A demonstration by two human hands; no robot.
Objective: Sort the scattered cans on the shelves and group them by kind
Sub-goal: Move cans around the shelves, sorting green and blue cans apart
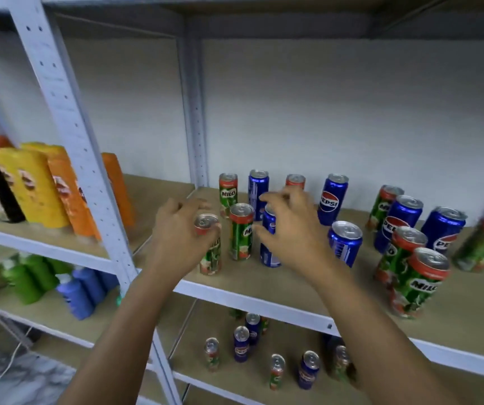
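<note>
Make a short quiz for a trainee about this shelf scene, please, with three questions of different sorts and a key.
1. True or false: the left hand grips a Milo can near the shelf front.
2. Multiple choice: the right hand reaches at which can? A) a Pepsi can B) an orange tube C) a green bottle
3. Fill in: the cans on the lower shelf are of ___ kinds, mixed together.

Key: 1 true. 2 A; its fingers spread around the can, but a firm grip is not plain. 3 two, Milo and Pepsi.
</note>
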